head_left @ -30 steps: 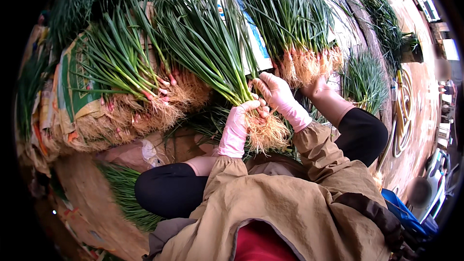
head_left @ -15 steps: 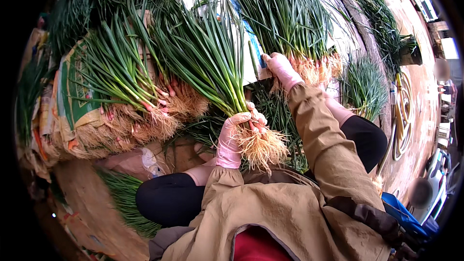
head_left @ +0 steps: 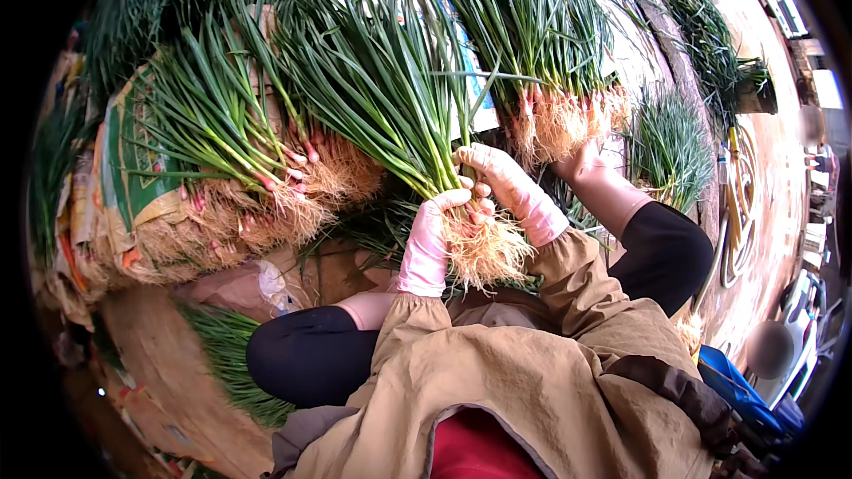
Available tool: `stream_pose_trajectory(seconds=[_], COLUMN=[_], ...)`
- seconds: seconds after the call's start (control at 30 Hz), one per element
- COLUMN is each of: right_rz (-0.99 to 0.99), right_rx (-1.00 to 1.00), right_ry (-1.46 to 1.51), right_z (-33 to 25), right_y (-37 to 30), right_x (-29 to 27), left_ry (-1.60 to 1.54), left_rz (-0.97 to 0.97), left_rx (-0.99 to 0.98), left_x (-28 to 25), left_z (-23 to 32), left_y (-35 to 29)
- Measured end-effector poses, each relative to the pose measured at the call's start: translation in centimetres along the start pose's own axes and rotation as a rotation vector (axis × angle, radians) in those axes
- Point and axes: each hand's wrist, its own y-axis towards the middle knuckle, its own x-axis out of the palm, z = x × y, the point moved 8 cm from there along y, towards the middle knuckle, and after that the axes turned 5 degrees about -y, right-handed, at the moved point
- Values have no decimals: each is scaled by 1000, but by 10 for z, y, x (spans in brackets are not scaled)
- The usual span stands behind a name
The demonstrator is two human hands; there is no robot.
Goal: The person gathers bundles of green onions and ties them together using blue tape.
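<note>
Spring-onion bunch (head_left: 390,124) slants up-left from the left hand (head_left: 432,232) clasping its stems (head_left: 437,167); the right hand (head_left: 504,181) is curled at their right side, hold unclear.

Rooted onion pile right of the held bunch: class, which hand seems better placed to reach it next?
Probably the right hand: it is nearer the rooted onion pile. The left hand is farther away and wrapped around the held bunch near its roots.

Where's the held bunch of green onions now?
Head view, around the middle: the bunch of green onions is in the left hand, right hand against it, between the left onion pile and right onion pile.
</note>
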Motion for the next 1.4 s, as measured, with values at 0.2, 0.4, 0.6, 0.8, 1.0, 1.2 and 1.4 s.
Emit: stream_pose_trajectory(seconds=[0.2,0.4,0.6,0.8,1.0,1.2,1.4], right_rz=[48,353,847,-396,956,467,165], right_rx=[-142,-190,-450,294,-304,-26,-1], right_ry=[299,-399,-779,-1582,-1702,-798,-212], right_z=[-6,-9,-15,76,-107,-100,6], right_y=[-2,-11,-1,-14,28,23,-15], right_x=[0,-7,-68,-66,-136,-114,-24], left_ry=[-30,153,-24,-48,-5,-52,347], left_rz=[-52,172,-101,-334,-245,-58,219], left_rx=[-33,-63,42,209,73,52,30], left_x=[16,-26,19,50,36,12,-1], left_z=[-3,-4,-10,25,-2,5,2], left_y=[-6,1,-5,-29,-3,1,3])
